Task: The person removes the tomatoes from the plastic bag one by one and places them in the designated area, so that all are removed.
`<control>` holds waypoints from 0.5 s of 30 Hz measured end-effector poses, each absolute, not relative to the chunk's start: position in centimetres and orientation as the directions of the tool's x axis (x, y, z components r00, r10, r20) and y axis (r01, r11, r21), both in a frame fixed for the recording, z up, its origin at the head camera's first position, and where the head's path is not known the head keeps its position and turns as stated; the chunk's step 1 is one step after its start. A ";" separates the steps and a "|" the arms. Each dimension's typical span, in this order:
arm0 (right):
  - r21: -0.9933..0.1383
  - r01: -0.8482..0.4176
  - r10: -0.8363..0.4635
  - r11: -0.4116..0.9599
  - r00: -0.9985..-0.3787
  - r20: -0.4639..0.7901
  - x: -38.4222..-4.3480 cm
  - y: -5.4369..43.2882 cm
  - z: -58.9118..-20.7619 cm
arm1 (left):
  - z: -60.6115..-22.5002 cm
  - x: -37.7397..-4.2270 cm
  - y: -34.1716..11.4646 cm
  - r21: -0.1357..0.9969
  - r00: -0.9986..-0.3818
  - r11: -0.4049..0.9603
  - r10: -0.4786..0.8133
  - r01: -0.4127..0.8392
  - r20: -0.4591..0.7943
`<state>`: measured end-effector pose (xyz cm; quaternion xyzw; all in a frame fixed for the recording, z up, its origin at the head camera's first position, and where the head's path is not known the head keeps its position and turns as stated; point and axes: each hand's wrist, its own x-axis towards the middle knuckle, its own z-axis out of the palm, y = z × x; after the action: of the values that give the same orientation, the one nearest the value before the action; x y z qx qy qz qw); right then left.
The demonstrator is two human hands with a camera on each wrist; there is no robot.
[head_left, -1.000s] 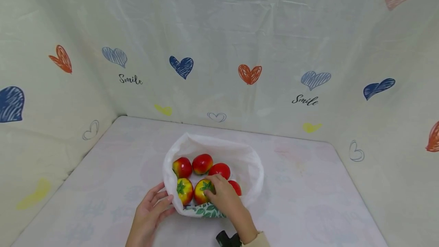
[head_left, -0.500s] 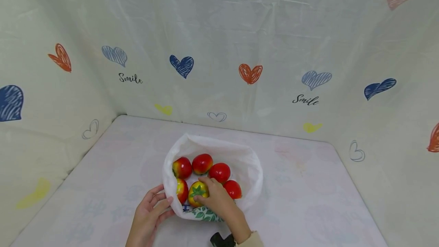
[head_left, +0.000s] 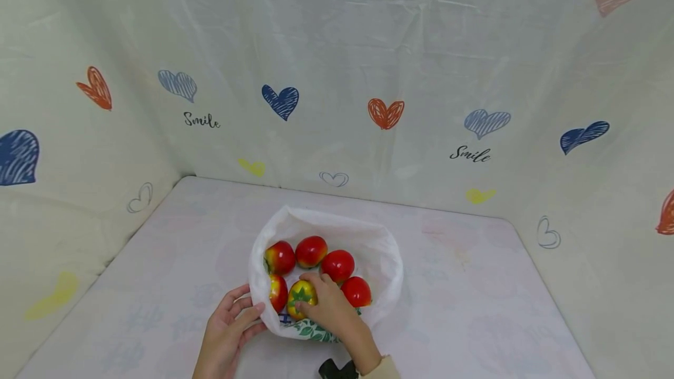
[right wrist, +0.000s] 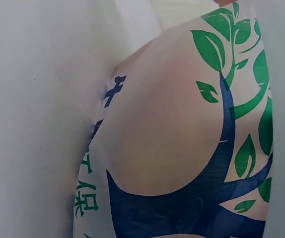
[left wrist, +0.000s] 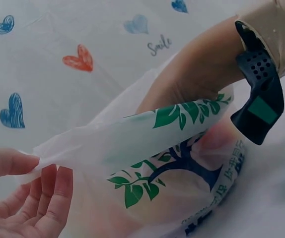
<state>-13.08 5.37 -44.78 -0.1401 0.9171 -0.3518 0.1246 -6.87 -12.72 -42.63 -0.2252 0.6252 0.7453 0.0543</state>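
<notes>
A white plastic bag printed with green leaves stands with its mouth open in the head view. My left hand pinches its near left edge; the left wrist view shows thumb and fingers on the film. Inside the bag, my right hand grips a yellow-topped tomato with a green star-shaped calyx. Several shiny red tomatoes lie around it, among them one tomato behind the hand and another tomato to its right. In the right wrist view the bag's printed side hides that hand.
The bag sits on a pale table. Behind it hangs a curtain printed with hearts and "Smile". A dark wrist device is strapped to the right wrist, just outside the bag's near edge.
My right hand has moved left and slightly toward me inside the bag, bringing the gripped tomato closer to the one at the left. The left hand stays at the bag's edge.
</notes>
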 end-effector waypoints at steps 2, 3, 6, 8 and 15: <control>-0.681 -0.171 -0.343 0.712 -0.931 -0.124 -13.1 5.4 -44.8 | -42.7 -6.9 -12.7 0.905 -0.891 -0.214 -0.199 -0.368 -0.409; -0.681 -0.172 -0.341 0.712 -0.932 -0.121 -13.1 5.3 -44.8 | -42.7 -6.9 -12.7 0.904 -0.889 -0.213 -0.199 -0.372 -0.413; -0.684 -0.164 -0.333 0.710 -0.935 -0.121 -13.0 5.3 -44.8 | -42.7 -6.9 -12.8 0.899 -0.884 -0.212 -0.198 -0.384 -0.424; -0.683 -0.161 -0.328 0.712 -0.937 -0.121 -12.9 5.3 -44.7 | -42.7 -6.9 -12.8 0.896 -0.881 -0.212 -0.197 -0.390 -0.430; -0.681 -0.151 -0.316 0.716 -0.941 -0.123 -12.7 5.5 -44.3 | -42.7 -6.9 -12.8 0.898 -0.883 -0.211 -0.197 -0.386 -0.426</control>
<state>-12.72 5.49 -44.28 -0.1271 0.9191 -0.3545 0.1158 -6.90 -12.80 -42.69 -0.2334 0.6248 0.7424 0.0636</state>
